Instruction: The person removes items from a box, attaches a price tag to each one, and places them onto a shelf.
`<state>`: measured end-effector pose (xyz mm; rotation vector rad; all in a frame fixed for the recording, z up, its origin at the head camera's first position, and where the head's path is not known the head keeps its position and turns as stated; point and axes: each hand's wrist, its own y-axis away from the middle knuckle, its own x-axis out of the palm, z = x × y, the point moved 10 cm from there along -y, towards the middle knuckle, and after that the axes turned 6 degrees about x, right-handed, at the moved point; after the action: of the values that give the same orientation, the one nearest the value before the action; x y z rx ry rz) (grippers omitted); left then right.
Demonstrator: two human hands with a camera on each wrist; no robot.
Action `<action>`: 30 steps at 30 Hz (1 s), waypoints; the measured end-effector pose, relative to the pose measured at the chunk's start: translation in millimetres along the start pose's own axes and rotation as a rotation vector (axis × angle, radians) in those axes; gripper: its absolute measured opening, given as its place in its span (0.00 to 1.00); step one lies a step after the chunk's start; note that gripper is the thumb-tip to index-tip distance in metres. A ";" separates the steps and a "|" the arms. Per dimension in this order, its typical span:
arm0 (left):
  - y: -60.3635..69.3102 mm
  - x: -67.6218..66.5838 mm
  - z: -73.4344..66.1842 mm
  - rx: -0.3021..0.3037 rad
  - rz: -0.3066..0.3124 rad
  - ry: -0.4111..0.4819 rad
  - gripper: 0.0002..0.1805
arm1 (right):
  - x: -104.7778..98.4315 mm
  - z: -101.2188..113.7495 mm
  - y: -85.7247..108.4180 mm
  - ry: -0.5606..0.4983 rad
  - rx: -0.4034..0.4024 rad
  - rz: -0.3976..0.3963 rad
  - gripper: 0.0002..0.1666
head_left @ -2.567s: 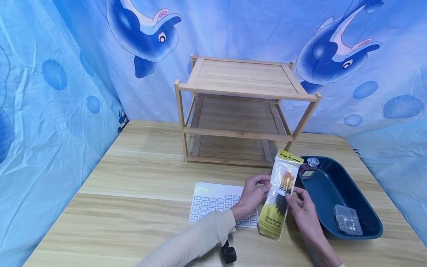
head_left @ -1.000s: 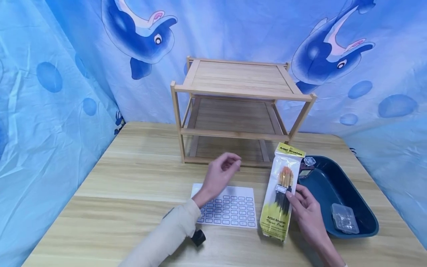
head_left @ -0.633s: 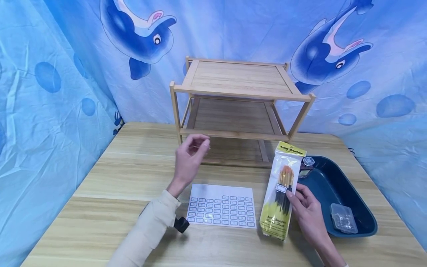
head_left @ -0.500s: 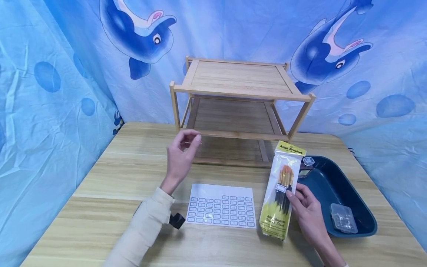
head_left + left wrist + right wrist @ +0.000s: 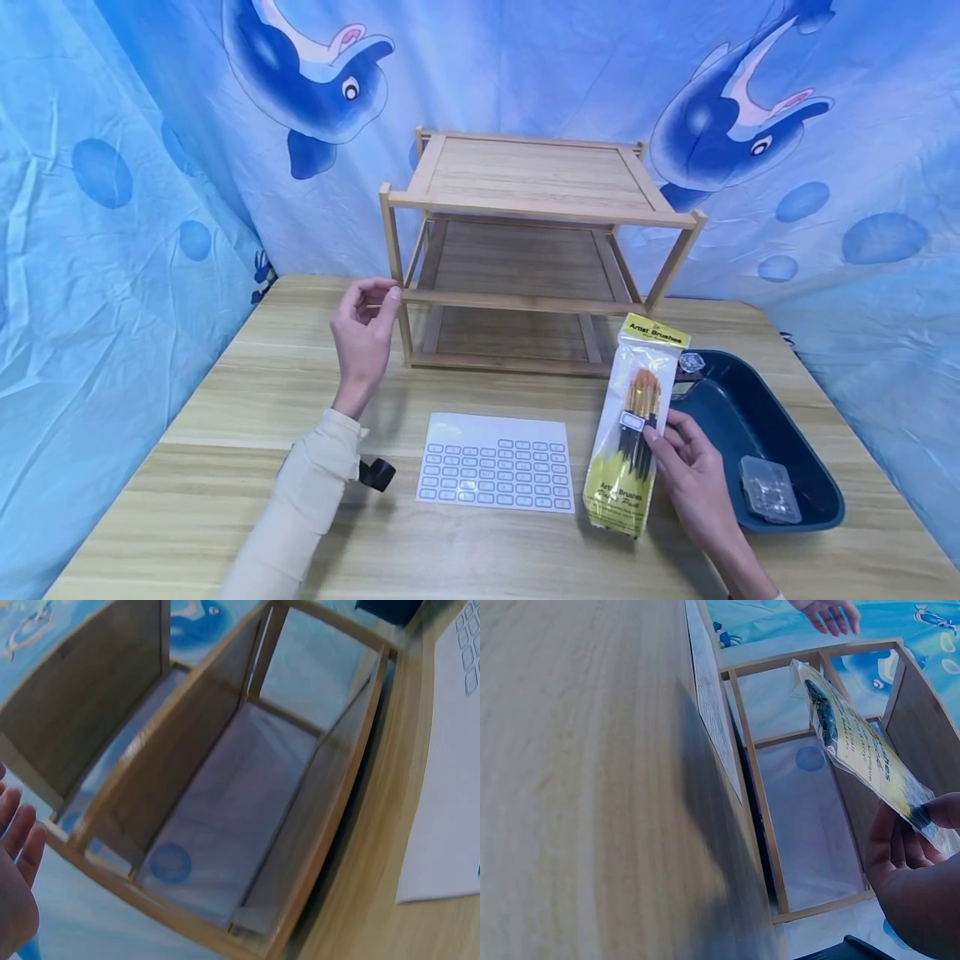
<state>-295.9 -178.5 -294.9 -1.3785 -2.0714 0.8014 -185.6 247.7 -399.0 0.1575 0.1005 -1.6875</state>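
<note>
My right hand (image 5: 693,479) pinches the right edge of a clear packet of artist brushes (image 5: 637,429), thumb on the front, above the table. The packet has yellow printed ends, and a small white blue-bordered label (image 5: 632,421) sits on its front. In the right wrist view the packet (image 5: 855,746) tilts up from my fingers. My left hand (image 5: 363,337) is raised beside the shelf's left front post, fingers loosely bent, and I see nothing held in it. A label sheet (image 5: 495,462) lies flat on the table between the hands.
A three-tier wooden shelf (image 5: 532,300) stands at the table's back. Right of the packet, a dark teal basin (image 5: 738,417) holds a clear plastic case (image 5: 771,490) and a small dark item with a clear faceted top (image 5: 691,363). Blue dolphin-print cloth hangs behind.
My left hand let go of the packet's left side and moved left and away, past the label sheet to the shelf's left post. My right hand still pinches the packet, nearly unmoved.
</note>
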 end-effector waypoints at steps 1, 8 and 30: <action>-0.6 -2.3 3.5 -0.009 -0.012 -0.001 0.10 | 0.0 0.4 0.1 0.004 -0.001 0.000 0.26; -3.4 -6.0 8.1 -0.056 -0.031 0.011 0.13 | 0.3 4.6 1.6 -0.027 -0.024 0.013 0.24; -1.0 10.5 54.4 -0.159 0.114 0.083 0.22 | 5.3 14.6 2.2 -0.012 -0.052 0.029 0.24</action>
<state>-338.2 -179.2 -330.7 -1.5997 -2.0440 0.6245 -184.7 239.9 -385.4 0.1092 0.1318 -1.6548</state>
